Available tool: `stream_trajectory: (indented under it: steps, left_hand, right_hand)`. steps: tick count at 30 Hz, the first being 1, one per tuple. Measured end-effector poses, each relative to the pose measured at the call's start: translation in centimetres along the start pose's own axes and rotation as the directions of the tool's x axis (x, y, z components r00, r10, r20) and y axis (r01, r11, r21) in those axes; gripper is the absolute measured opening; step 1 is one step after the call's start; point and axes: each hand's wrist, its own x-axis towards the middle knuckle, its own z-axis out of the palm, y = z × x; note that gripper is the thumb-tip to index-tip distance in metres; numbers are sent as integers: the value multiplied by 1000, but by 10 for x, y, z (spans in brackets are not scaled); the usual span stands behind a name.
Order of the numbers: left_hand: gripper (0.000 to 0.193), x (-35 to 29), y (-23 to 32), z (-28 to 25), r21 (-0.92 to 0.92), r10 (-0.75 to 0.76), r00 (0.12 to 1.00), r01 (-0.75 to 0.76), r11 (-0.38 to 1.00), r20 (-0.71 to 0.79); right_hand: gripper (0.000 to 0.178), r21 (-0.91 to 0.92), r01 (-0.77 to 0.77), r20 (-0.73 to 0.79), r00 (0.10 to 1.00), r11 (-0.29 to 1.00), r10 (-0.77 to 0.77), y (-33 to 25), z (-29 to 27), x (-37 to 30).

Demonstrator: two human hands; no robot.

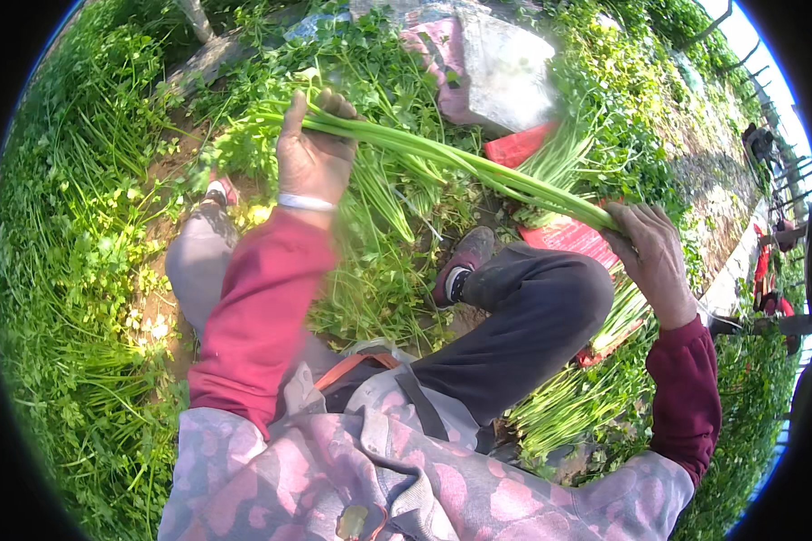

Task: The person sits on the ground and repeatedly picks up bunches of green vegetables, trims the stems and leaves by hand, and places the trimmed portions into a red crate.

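Note:
A long bunch of green celery stalks (478, 167) stretches between my two hands, slanting down from upper left to right. My left hand (318, 149) is closed round the leafy end, palm showing and a pale band at the wrist. At the other end my right hand (650, 252) grips the stalk bases, its fingers bent over them. Loose celery (383, 194) lies on the ground under the held bunch. Beside my right knee, more stalks (564, 162) rest by a red sheet (568, 239).
A pale block-like bundle (505, 68) with pink cloth (442, 54) sits ahead. Cut stalks (573, 401) lie in a pile beside my right thigh. Leafy plants (72, 225) grow thickly on the left. Posts and dark items line the far right edge.

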Motion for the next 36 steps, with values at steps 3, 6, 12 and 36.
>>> stream_trajectory:
  steps: [3,6,12,36]
  left_hand:
    - [42,24,-53,137,313,42,859,-231,921,510]
    - [37,13,-139,234,314,-215,327,-286,905,920]
    - [43,-26,-275,245,662,-735,173,-600,449,656]
    - [37,27,-24,-150,820,-384,770,570,51,-510]
  right_hand:
    - [22,-61,-303,-219,934,951,284,49,15,-75]
    - [18,303,-633,-232,677,713,699,82,43,-164]
    - [24,836,-548,-37,-3,29,999,114,140,-354]
    - [15,943,-167,-291,-2,287,957,180,100,-306]
